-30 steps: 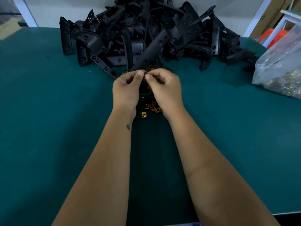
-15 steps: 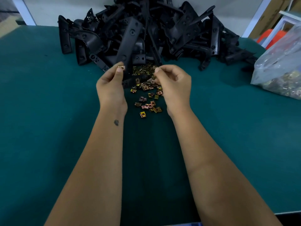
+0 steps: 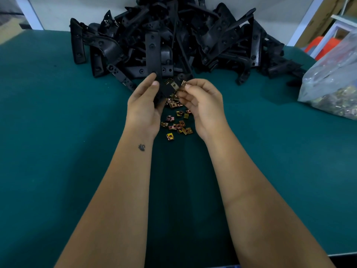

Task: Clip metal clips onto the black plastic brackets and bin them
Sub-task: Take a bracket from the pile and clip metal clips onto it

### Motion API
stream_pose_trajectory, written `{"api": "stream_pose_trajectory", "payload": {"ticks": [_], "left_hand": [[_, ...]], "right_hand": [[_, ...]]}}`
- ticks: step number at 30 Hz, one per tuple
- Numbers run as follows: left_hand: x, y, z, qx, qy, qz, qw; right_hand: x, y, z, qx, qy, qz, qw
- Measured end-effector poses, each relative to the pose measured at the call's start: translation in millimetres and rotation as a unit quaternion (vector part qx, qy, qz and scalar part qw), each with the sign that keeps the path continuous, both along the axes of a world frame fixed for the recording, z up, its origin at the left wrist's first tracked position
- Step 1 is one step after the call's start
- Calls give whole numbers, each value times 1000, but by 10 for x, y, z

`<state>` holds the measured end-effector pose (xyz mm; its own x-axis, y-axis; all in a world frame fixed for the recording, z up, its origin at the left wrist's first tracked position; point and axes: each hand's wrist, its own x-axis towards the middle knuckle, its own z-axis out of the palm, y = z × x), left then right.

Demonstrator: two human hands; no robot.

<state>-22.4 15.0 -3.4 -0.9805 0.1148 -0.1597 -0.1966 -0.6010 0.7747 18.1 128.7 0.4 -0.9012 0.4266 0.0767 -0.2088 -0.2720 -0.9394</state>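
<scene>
Black bracket (image 3: 153, 55) – long, holed – 1 gold clip (image 3: 174, 86) fitted.

The scene is dim and cool-toned, and the light seems to fall from above and ahead, leaving a dark shadow on the green tabletop (image 3: 58, 151) between the forearms in the lower centre of the frame. The black bracket pile (image 3: 173, 39) at upper centre loses much detail in its darkness, while the plastic bag (image 3: 332, 84) at the right edge shows pale glare. Wide-angle distortion bends the table's far edge, and the corners look slightly soft.
</scene>
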Motion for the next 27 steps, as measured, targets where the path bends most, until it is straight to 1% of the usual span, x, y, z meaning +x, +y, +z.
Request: {"api": "stream_pose_trajectory", "payload": {"ticks": [5,8,10,14,17,21,23,27], "left_hand": [[49,28,20,-87,14,-72,993],[36,51,35,-117,9,-82,990],[31,53,27,-120,7,-90,989],[43,33,16,-49,1,-108,993],[46,35,19,-18,-14,-91,996],[39,40,39,68,-65,-57,994],[11,29,35,74,-82,-43,993],[-5,17,34,96,-71,-48,992]], "right_hand": [[2,8,0,2,18,4,1000],[5,9,0,11,23,6,1000],[7,10,5,6,27,7,1000],[12,17,15,-15,44,14,999],[17,1,18,-2,53,15,998],[30,9,18,17,43,4,999],[39,11,26,3,32,12,999],[49,-14,42,-11,14,31,999]]}}
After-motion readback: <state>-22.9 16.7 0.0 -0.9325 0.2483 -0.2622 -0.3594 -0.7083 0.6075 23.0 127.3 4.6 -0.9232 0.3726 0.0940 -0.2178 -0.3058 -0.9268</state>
